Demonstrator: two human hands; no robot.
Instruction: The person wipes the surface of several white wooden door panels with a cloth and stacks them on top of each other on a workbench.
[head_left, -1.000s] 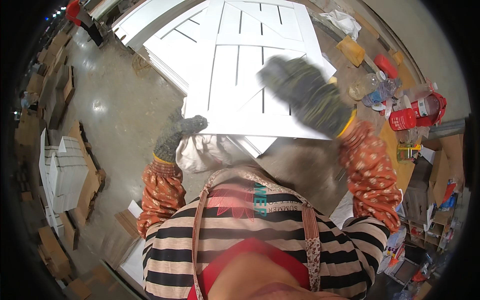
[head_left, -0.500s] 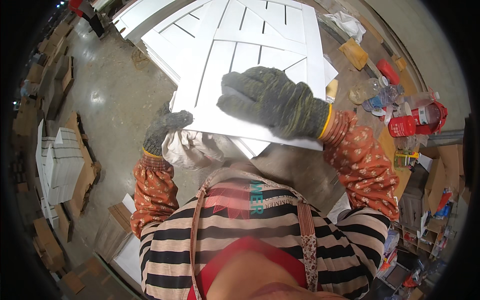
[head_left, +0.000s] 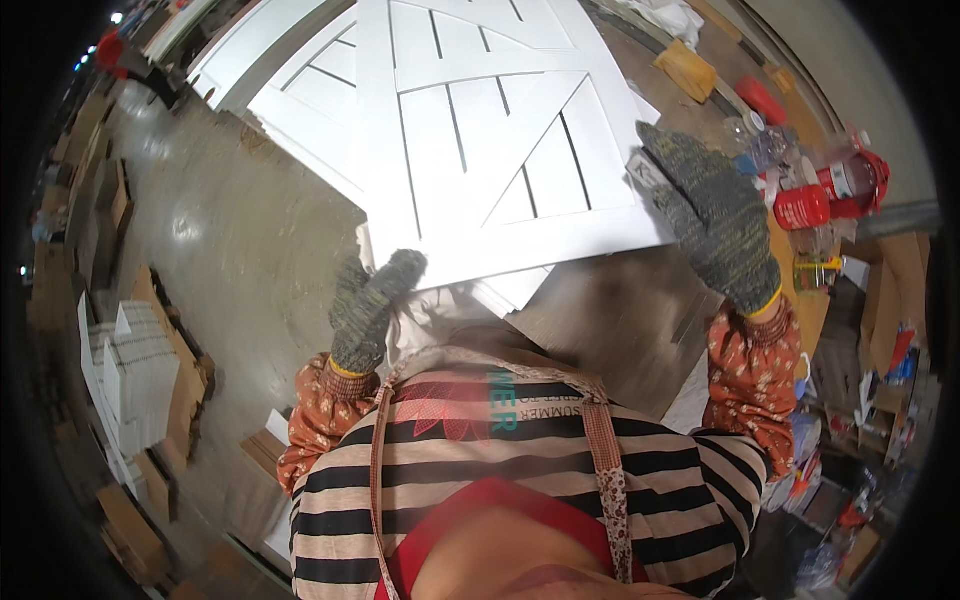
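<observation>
Right hand (head_left: 712, 215) has moved from over the middle of the near rail to the right edge of the white panel (head_left: 490, 150). Panel now sits skewed the other way in view: near edge climbs to the right where it dropped before; the head view has shifted too. Left hand (head_left: 375, 310) is at the same near-left corner.

Left hand: gripping that corner, thumb on the top face, other fingers mostly hidden. White cloth (head_left: 432, 318) bunches just beside it, partly under the panel. Right hand: closed around a small pale block (head_left: 645, 170) at the panel edge; block mostly covered by the glove, can't make out what it is. Both hands gloved.

Panel is in front of the person, overlapping a stack of white panels (head_left: 305, 110) to its far left. Far end cut off by the frame; support underneath hidden.

Containers, all right side: clear plastic bottle (head_left: 773, 148), red jar (head_left: 803, 207), large red-and-clear jug (head_left: 858, 182), contents unreadable. Clear jar (head_left: 812, 275) nearer, yellow item at it, can't tell if inside. Open cardboard box (head_left: 905, 300) beyond; interior mostly out of sight. Compartment shelf (head_left: 860, 410) near right holds mixed small stuff, too blurred to sort.
</observation>
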